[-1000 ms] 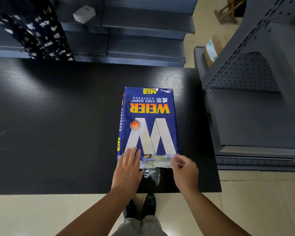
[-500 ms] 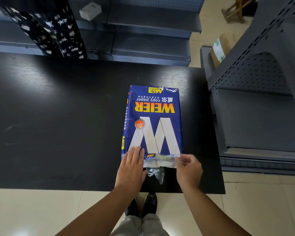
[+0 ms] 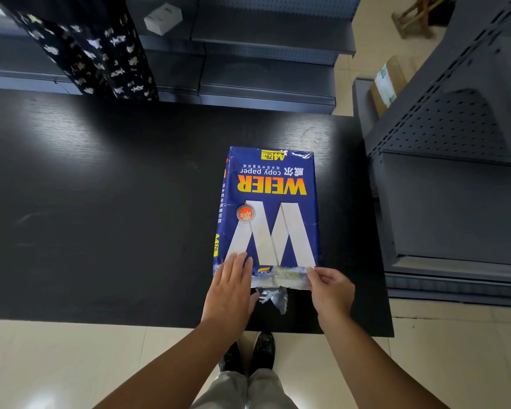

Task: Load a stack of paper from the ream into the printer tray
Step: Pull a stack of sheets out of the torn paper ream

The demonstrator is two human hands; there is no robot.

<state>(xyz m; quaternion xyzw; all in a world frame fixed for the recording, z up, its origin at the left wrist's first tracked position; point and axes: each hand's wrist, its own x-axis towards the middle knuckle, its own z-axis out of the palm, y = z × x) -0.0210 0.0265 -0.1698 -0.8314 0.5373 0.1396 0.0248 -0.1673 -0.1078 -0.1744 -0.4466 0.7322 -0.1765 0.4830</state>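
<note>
A: Left hand (image 3: 230,293) lies flat, fingers spread, pressing the near left corner of the ream (image 3: 267,214). Right hand (image 3: 331,290) pinches the torn wrapper edge (image 3: 281,280) at the near right corner

B: Where does the ream sit?

A: On the black table (image 3: 101,202), right of centre, just beyond both hands. Long axis runs near to far, open end nearest. Both hands equally close

B: Condition?

A: Blue glossy wrap, big white W, print upside down to the wearer. Near end ripped, a clear scrap (image 3: 273,298) hanging out. No printer tray in view
</note>
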